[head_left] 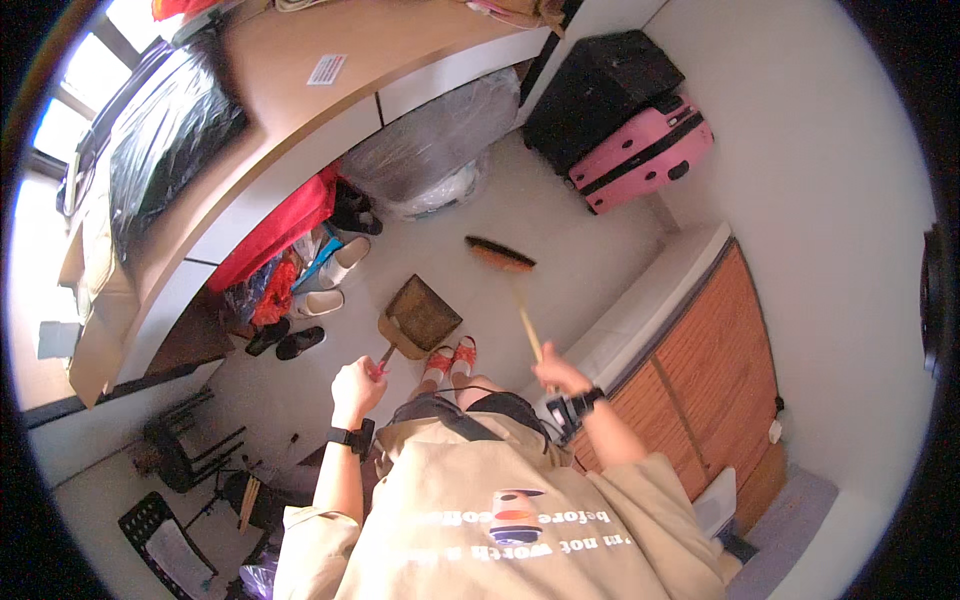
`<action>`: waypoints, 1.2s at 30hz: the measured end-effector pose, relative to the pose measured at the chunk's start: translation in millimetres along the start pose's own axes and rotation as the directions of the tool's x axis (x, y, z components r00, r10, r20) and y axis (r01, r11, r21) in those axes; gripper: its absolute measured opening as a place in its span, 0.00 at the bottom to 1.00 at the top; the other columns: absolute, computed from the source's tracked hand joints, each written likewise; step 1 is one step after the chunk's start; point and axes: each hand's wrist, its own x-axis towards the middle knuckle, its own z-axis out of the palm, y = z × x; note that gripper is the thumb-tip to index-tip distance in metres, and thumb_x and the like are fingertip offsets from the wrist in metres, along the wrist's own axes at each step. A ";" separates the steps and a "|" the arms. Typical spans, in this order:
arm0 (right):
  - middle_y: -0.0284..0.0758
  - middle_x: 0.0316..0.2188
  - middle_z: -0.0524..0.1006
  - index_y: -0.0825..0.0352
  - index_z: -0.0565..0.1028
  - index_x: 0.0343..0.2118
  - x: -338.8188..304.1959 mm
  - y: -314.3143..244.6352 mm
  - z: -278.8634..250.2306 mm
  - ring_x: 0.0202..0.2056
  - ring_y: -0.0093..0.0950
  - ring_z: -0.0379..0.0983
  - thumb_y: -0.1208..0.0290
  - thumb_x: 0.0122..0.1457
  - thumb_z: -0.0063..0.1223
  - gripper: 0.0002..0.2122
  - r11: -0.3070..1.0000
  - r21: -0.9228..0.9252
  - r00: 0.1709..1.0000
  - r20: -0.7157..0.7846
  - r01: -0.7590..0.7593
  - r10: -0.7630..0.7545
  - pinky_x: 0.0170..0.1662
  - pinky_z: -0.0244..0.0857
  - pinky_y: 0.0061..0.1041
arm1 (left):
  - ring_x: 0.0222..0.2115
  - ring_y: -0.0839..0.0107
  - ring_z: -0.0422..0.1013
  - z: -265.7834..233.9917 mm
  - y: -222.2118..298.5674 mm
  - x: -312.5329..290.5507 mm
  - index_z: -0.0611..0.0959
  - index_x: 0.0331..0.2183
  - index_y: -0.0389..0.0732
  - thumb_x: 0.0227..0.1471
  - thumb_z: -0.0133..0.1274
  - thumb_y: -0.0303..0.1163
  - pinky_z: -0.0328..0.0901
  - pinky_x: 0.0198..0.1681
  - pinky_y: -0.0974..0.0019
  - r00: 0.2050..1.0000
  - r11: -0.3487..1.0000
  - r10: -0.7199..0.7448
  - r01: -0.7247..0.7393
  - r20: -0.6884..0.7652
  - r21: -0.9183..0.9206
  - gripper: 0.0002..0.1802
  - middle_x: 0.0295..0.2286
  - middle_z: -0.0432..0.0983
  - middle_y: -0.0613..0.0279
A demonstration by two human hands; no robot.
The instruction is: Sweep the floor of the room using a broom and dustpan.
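Note:
My left hand (pixel 359 391) is closed around the handle of a brown dustpan (pixel 426 311). Its wide pan lies on the floor just ahead of my feet, tilted a little to the right. In my right hand (pixel 563 372) is the pale yellow stick of a broom (pixel 500 254), gripped near hip height. The broom's dark head with orange bristles rests on the floor, ahead and to the right of the dustpan and apart from it. Any dirt in the pan or under the bristles is too small to make out.
At left runs a long wooden desk (pixel 290 95) with a black plastic bag (pixel 180 140) on it. White clogs (pixel 345 262) and dark slippers (pixel 300 343) stand below. Ahead are a black suitcase (pixel 605 95) and a pink suitcase (pixel 645 155). A wood-fronted cabinet (pixel 715 360) flanks my right.

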 end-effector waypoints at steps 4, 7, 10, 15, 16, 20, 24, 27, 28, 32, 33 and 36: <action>0.26 0.13 0.61 0.64 0.53 0.42 -33.2 8.6 -6.9 0.10 0.17 0.56 0.71 0.53 0.46 0.17 0.982 0.168 0.987 0.117 0.090 -0.111 0.11 0.49 0.17 | 0.25 0.57 0.71 8.2 -1.5 0.8 0.76 0.22 0.41 0.36 0.53 0.35 0.65 0.30 0.60 1.000 0.999 -0.023 0.023 0.001 -0.033 0.08 0.21 0.74 0.54; 0.26 0.14 0.62 0.64 0.56 0.41 -60.4 -20.2 -24.7 0.11 0.15 0.56 0.71 0.53 0.46 0.15 0.956 0.291 0.992 0.128 -0.028 -0.010 0.11 0.49 0.16 | 0.25 0.57 0.71 7.1 -7.2 -4.2 0.76 0.22 0.41 0.35 0.53 0.35 0.65 0.30 0.61 1.000 1.000 -0.005 0.005 -0.006 -0.017 0.09 0.21 0.74 0.54; 0.26 0.14 0.63 0.64 0.57 0.42 -63.4 -34.4 -24.3 0.11 0.15 0.57 0.71 0.53 0.46 0.16 0.965 0.262 0.995 0.099 -0.001 -0.025 0.11 0.49 0.16 | 0.25 0.58 0.72 4.6 -20.3 -14.6 0.77 0.21 0.42 0.35 0.54 0.36 0.66 0.30 0.61 1.000 0.998 -0.024 0.023 -0.006 -0.051 0.09 0.19 0.74 0.56; 0.28 0.14 0.63 0.66 0.57 0.42 -26.2 -74.8 -19.7 0.11 0.17 0.57 0.70 0.53 0.44 0.15 0.979 -0.025 0.979 0.010 0.202 -0.202 0.11 0.50 0.18 | 0.24 0.59 0.72 12.0 -38.1 -58.3 0.77 0.22 0.41 0.36 0.52 0.35 0.66 0.29 0.62 0.995 0.985 -0.093 0.087 -0.035 -0.150 0.08 0.20 0.75 0.57; 0.28 0.14 0.63 0.67 0.57 0.42 -13.4 -87.2 -17.1 0.11 0.18 0.58 0.70 0.54 0.43 0.15 0.976 -0.039 0.977 0.005 0.214 -0.214 0.11 0.51 0.19 | 0.25 0.59 0.72 16.9 -40.0 -68.8 0.77 0.23 0.41 0.35 0.51 0.34 0.66 0.29 0.63 0.990 0.974 -0.125 0.110 -0.068 -0.197 0.08 0.21 0.75 0.57; 0.35 0.14 0.64 0.71 0.56 0.41 32.8 -141.4 9.6 0.12 0.25 0.62 0.74 0.50 0.40 0.15 0.968 -0.081 0.969 -0.048 0.238 -0.242 0.12 0.55 0.26 | 0.25 0.59 0.72 33.9 -45.3 -93.8 0.78 0.24 0.40 0.35 0.51 0.35 0.66 0.29 0.63 0.960 0.943 -0.241 0.198 -0.140 -0.267 0.10 0.21 0.75 0.55; 0.54 0.24 0.71 0.75 0.51 0.47 62.9 -142.9 55.8 0.24 0.43 0.72 0.76 0.44 0.43 0.25 0.884 -0.407 0.962 -0.046 0.228 -0.269 0.21 0.65 0.36 | 0.25 0.59 0.72 46.2 -53.0 -107.4 0.78 0.24 0.40 0.36 0.52 0.35 0.67 0.30 0.63 0.938 0.931 -0.309 0.265 -0.156 -0.252 0.10 0.21 0.75 0.55; 0.56 0.28 0.71 0.76 0.48 0.50 68.6 -92.4 83.1 0.28 0.45 0.72 0.76 0.44 0.43 0.29 0.810 -0.416 0.900 0.052 0.413 -0.432 0.25 0.66 0.37 | 0.27 0.59 0.72 52.0 -55.3 -111.0 0.78 0.24 0.40 0.36 0.53 0.36 0.67 0.31 0.62 0.920 0.907 -0.367 0.321 -0.137 -0.274 0.11 0.22 0.75 0.55; 0.56 0.28 0.71 0.77 0.47 0.50 56.1 -84.0 85.2 0.28 0.45 0.72 0.75 0.44 0.43 0.29 0.782 -0.485 0.911 0.081 0.391 -0.405 0.26 0.66 0.38 | 0.27 0.59 0.72 54.6 -57.1 -109.1 0.78 0.24 0.39 0.36 0.53 0.36 0.67 0.31 0.62 0.921 0.911 -0.361 0.316 -0.146 -0.263 0.11 0.22 0.75 0.55; 0.49 0.23 0.71 0.75 0.53 0.45 -20.8 -91.8 48.0 0.22 0.40 0.70 0.74 0.47 0.42 0.22 0.735 -0.576 0.933 0.257 0.358 -0.252 0.22 0.62 0.36 | 0.28 0.58 0.72 49.5 -49.9 -107.4 0.78 0.24 0.39 0.35 0.52 0.36 0.66 0.33 0.61 0.920 0.913 -0.362 0.319 -0.147 -0.253 0.11 0.23 0.75 0.54; 0.44 0.20 0.71 0.73 0.54 0.44 -36.5 -93.5 34.0 0.18 0.35 0.69 0.74 0.48 0.43 0.20 0.767 -0.527 0.927 0.278 0.365 -0.250 0.19 0.60 0.32 | 0.28 0.57 0.72 48.9 -49.7 -105.1 0.78 0.25 0.39 0.35 0.52 0.36 0.66 0.34 0.61 0.926 0.920 -0.357 0.325 -0.124 -0.221 0.12 0.23 0.75 0.53; 0.33 0.15 0.66 0.68 0.56 0.43 -21.1 -55.2 2.0 0.14 0.22 0.62 0.74 0.49 0.46 0.18 0.937 -0.176 0.915 0.329 0.301 -0.232 0.14 0.54 0.23 | 0.29 0.56 0.72 41.5 -45.4 -103.0 0.77 0.25 0.39 0.35 0.51 0.36 0.66 0.34 0.61 0.938 0.930 -0.331 0.307 -0.099 -0.205 0.12 0.24 0.75 0.52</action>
